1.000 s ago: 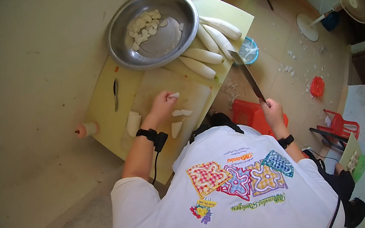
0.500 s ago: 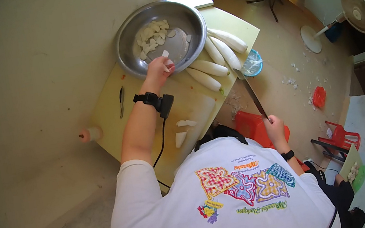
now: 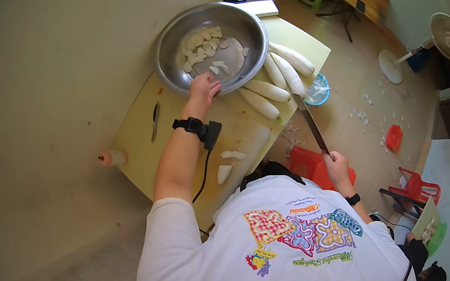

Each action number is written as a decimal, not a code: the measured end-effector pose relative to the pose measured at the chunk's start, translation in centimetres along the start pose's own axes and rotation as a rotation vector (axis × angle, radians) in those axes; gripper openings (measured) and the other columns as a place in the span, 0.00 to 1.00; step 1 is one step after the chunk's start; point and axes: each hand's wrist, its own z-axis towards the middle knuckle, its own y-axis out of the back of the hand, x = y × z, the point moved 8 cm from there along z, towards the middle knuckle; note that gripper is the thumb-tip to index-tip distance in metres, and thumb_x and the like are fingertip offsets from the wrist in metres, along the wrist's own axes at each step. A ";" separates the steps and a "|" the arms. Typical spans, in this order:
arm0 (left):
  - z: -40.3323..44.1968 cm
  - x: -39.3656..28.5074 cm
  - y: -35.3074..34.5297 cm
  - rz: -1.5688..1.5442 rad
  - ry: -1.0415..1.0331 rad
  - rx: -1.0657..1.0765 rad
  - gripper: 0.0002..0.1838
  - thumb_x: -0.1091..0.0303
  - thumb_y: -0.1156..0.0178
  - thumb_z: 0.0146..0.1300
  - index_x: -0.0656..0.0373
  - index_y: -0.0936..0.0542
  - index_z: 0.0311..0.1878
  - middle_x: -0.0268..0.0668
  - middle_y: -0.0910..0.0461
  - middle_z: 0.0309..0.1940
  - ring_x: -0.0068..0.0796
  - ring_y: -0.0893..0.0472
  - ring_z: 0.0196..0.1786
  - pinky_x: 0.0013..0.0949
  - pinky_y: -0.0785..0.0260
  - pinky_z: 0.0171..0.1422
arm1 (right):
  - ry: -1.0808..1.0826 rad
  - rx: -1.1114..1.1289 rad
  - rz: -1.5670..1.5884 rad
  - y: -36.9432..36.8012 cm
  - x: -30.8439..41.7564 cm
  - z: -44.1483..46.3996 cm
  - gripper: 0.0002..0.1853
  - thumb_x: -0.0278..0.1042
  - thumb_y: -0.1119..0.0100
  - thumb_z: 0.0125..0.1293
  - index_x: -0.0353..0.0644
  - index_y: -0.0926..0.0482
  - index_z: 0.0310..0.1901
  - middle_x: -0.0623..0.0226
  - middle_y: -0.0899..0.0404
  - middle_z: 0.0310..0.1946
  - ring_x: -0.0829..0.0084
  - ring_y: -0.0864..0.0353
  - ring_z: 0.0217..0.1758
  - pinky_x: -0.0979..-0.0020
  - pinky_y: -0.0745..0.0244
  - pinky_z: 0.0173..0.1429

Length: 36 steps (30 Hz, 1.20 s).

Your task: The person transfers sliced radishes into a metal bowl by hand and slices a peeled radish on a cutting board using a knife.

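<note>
left hand (image 3: 204,88): fingers loosely parted, nothing seen held, positioned at the near rim of the steel basin (image 3: 167,73). right hand (image 3: 337,167): wrapped firmly around the handle of a knife (image 3: 312,125), its blade directed away from the body. white slices (image 3: 199,43) were heaped in the basin, with a few just beyond the left fingertips.

whole white radishes (image 3: 259,102) lay beside the basin; the blade's tip ended near them, contact not determinable. larger cut pieces (image 3: 225,173) rested on the cutting board (image 3: 251,136), well apart from the left hand.

writing: orange and green lettering showed on the white shirt (image 3: 217,277), too small to read with certainty. no wording could be made out on the bottle (image 3: 115,158) by the table's left edge.

edges: the knife extended past the right edge of the table (image 3: 137,160), over floor (image 3: 351,61). a blue bin (image 3: 325,98) stood just beyond that edge.
</note>
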 end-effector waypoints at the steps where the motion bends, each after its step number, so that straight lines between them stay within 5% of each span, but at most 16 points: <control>1: -0.7 -0.5 0.0 0.056 -0.075 0.053 0.21 0.69 0.49 0.70 0.68 0.34 0.62 0.51 0.28 0.59 0.51 0.21 0.54 0.48 0.23 0.60 | 0.005 0.008 -0.004 -0.2 0.1 0.1 0.24 0.46 0.36 0.67 0.34 0.30 0.22 0.68 0.38 0.14 0.77 0.40 0.20 0.67 0.40 0.26; 6: -4.3 2.2 2.2 0.411 -0.175 0.215 0.15 0.68 0.43 0.67 0.62 0.23 0.54 0.40 0.19 0.45 0.39 0.18 0.42 0.39 0.22 0.50 | 0.043 0.036 -0.024 -0.5 0.9 0.4 0.25 0.46 0.37 0.67 0.35 0.32 0.21 0.68 0.41 0.14 0.78 0.42 0.20 0.67 0.42 0.25; 8: -7.1 3.2 2.3 0.985 -0.641 0.278 0.11 0.67 0.41 0.64 0.60 0.19 0.47 0.39 0.16 0.35 0.37 0.18 0.37 0.37 0.23 0.45 | 0.046 0.054 -0.025 -0.9 0.8 0.7 0.26 0.46 0.37 0.68 0.35 0.33 0.21 0.68 0.42 0.14 0.79 0.42 0.20 0.67 0.43 0.25; 10: -10.2 5.4 2.9 1.280 -0.464 0.377 0.13 0.67 0.40 0.60 0.60 0.19 0.46 0.43 0.17 0.38 0.42 0.18 0.41 0.40 0.24 0.49 | 0.049 0.070 -0.025 -1.3 0.8 1.0 0.26 0.46 0.37 0.68 0.35 0.34 0.21 0.69 0.43 0.15 0.79 0.43 0.21 0.67 0.44 0.24; 13: -11.4 10.0 5.6 1.513 -0.558 0.449 0.14 0.66 0.37 0.57 0.60 0.19 0.46 0.46 0.20 0.45 0.46 0.20 0.47 0.43 0.26 0.53 | 0.075 0.101 -0.006 -1.8 1.2 1.4 0.26 0.45 0.38 0.69 0.36 0.36 0.20 0.71 0.43 0.15 0.80 0.44 0.21 0.67 0.46 0.24; 19: -13.1 13.2 7.6 1.617 -0.461 0.341 0.14 0.66 0.37 0.56 0.57 0.20 0.46 0.46 0.25 0.50 0.51 0.25 0.56 0.47 0.28 0.58 | 0.116 0.158 0.042 -3.7 1.2 2.9 0.26 0.46 0.39 0.72 0.42 0.34 0.19 0.77 0.37 0.13 0.84 0.42 0.18 0.71 0.47 0.22; 36: -12.6 14.3 8.5 1.516 -0.503 0.306 0.11 0.70 0.36 0.51 0.58 0.23 0.39 0.47 0.23 0.42 0.52 0.23 0.48 0.48 0.28 0.52 | 0.248 0.237 -0.009 -4.8 4.4 4.5 0.25 0.43 0.39 0.72 0.41 0.34 0.19 0.78 0.37 0.14 0.84 0.42 0.19 0.71 0.48 0.22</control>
